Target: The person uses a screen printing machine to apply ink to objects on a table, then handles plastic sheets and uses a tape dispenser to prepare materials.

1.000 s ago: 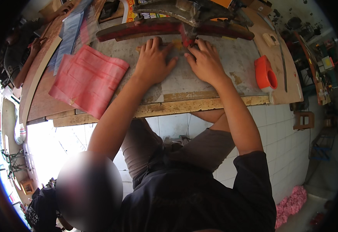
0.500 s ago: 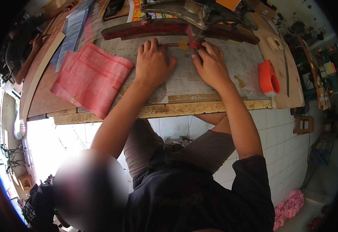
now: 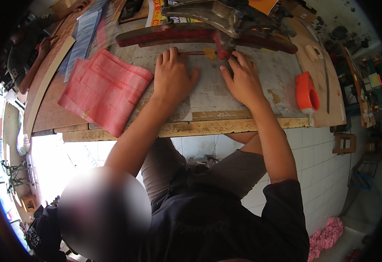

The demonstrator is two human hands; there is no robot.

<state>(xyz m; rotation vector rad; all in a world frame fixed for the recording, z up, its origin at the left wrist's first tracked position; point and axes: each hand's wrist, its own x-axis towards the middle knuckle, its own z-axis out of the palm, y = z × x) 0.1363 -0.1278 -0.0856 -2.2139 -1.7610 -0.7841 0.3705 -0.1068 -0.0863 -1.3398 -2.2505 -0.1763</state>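
Observation:
My left hand (image 3: 172, 81) lies palm down on the grey worn board (image 3: 208, 98), fingers forward and thumb spread to the side. My right hand (image 3: 245, 81) rests on the board too, thumb apart from its slightly bent fingers. Between the fingertips of both hands runs a thin dark red strip (image 3: 191, 53), with a small yellowish patch (image 3: 209, 53) towards its right end. The right fingertips are beside the red lower tip (image 3: 222, 53) of a heavy metal frame. Whether any fingertips press the strip is hard to make out.
A long dark red bar (image 3: 178, 37) under the metal frame (image 3: 204, 12) spans the far side. Folded pink sheeting (image 3: 105, 89) overhangs the table edge at left. An orange tape dispenser (image 3: 305, 94) stands at right. Another person's arm (image 3: 33, 67) is at far left.
The whole view has shifted slightly, so the table sits a little lower in it. Both hands keep about the same places beside the strip.

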